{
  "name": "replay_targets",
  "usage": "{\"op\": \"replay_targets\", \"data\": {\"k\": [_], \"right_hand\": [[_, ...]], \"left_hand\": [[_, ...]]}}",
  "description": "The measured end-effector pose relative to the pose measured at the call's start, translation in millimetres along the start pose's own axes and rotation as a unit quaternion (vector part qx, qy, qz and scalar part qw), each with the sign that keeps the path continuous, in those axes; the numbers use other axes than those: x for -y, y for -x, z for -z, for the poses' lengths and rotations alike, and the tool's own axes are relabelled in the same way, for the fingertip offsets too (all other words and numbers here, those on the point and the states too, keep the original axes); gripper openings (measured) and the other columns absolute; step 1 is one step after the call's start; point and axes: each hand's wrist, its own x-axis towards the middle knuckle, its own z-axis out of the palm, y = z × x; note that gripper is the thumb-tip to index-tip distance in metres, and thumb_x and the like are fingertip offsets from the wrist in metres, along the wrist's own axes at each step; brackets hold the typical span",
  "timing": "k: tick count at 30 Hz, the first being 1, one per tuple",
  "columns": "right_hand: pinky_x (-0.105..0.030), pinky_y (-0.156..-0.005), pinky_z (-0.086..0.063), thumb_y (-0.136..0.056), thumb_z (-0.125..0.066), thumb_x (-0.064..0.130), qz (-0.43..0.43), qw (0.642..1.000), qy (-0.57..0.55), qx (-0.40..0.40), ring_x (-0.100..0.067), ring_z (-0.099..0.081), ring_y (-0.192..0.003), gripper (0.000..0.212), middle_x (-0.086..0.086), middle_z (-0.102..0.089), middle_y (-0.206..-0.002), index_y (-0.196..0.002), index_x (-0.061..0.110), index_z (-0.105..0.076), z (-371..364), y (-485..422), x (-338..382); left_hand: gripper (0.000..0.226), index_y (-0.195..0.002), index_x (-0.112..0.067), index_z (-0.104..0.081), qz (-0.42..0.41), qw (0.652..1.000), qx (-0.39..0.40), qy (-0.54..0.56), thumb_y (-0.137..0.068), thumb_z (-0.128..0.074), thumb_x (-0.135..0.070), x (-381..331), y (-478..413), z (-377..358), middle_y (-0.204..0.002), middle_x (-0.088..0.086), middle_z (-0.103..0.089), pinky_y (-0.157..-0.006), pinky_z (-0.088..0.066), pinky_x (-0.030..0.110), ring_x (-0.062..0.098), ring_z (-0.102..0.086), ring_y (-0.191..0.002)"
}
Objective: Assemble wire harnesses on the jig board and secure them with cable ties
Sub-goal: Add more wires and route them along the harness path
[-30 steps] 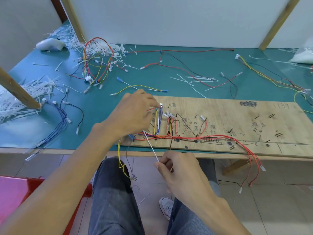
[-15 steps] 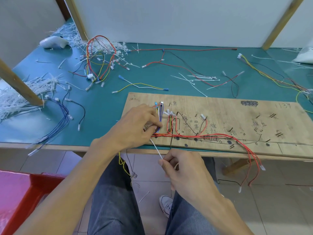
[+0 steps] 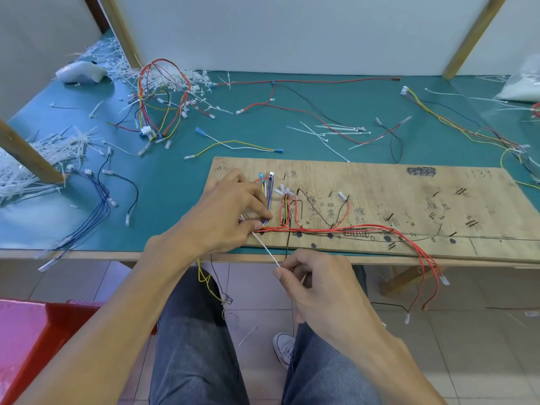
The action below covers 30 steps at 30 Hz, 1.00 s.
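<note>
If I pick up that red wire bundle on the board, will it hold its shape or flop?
Probably floppy: the red wire bundle sags over the jig board edge, ends dangling. Likely light, being a few thin strands. It may not lift free, since the left hand pinches it by the cable tie.

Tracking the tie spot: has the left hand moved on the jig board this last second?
Yes. The left hand slid along the purple wires toward the jig board's near edge, down to the red wires.
</note>
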Motion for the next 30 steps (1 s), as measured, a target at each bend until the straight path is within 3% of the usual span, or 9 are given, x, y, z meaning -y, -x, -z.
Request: {"op": "replay_targets", "data": {"k": [7,15,19,22,24,25,30], "right_hand": [[-0.034,-0.055,-0.053,-0.098,-0.072,0.035,0.006,0.999,-0.009,-0.043,-0.014,-0.066,-0.053,0.018,0.008,-0.068,-0.069,-0.081,0.031,-0.071,24,-7,-13],[-0.041,-0.069,-0.059,-0.095,-0.077,0.031,-0.010,0.997,0.019,-0.070,-0.009,-0.070,-0.065,0.017,0.015,-0.069,-0.066,-0.078,0.030,-0.073,55,-7,-40],[-0.024,-0.059,-0.050,-0.093,-0.078,0.031,-0.022,0.995,0.026,-0.092,-0.005,-0.070,-0.062,0.019,0.015,-0.070,-0.066,-0.075,0.034,-0.073,78,4,-54],[-0.028,-0.067,-0.054,-0.091,-0.081,0.029,-0.030,0.991,0.046,-0.120,-0.004,-0.068,-0.062,0.018,0.017,-0.072,-0.066,-0.075,0.033,-0.074,105,9,-63],[-0.011,-0.067,-0.046,-0.089,-0.082,0.028,-0.029,0.987,0.077,-0.136,0.003,-0.066,-0.069,0.017,0.019,-0.071,-0.065,-0.074,0.033,-0.076,124,7,-65],[-0.009,-0.065,-0.043,-0.088,-0.083,0.028,-0.030,0.984,0.101,-0.141,0.004,-0.064,-0.073,0.018,0.018,-0.070,-0.064,-0.073,0.034,-0.076,132,4,-66],[-0.025,-0.065,-0.049,-0.086,-0.086,0.026,-0.050,0.977,0.151,-0.144,-0.004,-0.064,-0.068,0.023,0.012,-0.069,-0.063,-0.068,0.033,-0.074,148,-20,-68]], "left_hand": [[0.031,-0.117,-0.018,-0.078,-0.012,0.994,-0.099,0.047,-0.087,-0.081,-0.012,-5,28,-13,-0.112,-0.007,-0.068,-0.099,-0.043,0.027,0.014,-0.055,-0.112],[0.028,-0.128,-0.015,-0.072,-0.012,0.988,-0.128,-0.085,-0.102,-0.063,-0.019,-34,65,-33,-0.123,-0.001,-0.067,-0.093,-0.055,0.040,0.022,-0.063,-0.113],[0.026,-0.121,-0.012,-0.074,0.008,0.983,-0.148,-0.106,-0.098,-0.061,-0.014,-41,64,-38,-0.113,-0.002,-0.067,-0.086,-0.054,0.037,0.021,-0.062,-0.105],[0.033,-0.119,-0.010,-0.074,0.012,0.983,-0.139,-0.119,-0.091,-0.059,-0.015,-42,64,-41,-0.112,0.000,-0.065,-0.088,-0.048,0.035,0.022,-0.060,-0.106],[0.036,-0.122,-0.009,-0.074,0.016,0.984,-0.129,-0.125,-0.090,-0.057,-0.015,-42,65,-43,-0.114,0.000,-0.065,-0.090,-0.048,0.035,0.023,-0.060,-0.108],[0.037,-0.123,-0.009,-0.073,0.019,0.983,-0.126,-0.129,-0.091,-0.056,-0.015,-42,65,-43,-0.115,0.000,-0.065,-0.091,-0.049,0.037,0.022,-0.060,-0.109],[0.038,-0.123,-0.008,-0.073,0.035,0.983,-0.127,-0.131,-0.092,-0.054,-0.018,-47,63,-44,-0.114,0.000,-0.064,-0.083,-0.055,0.043,0.023,-0.059,-0.106]]}}
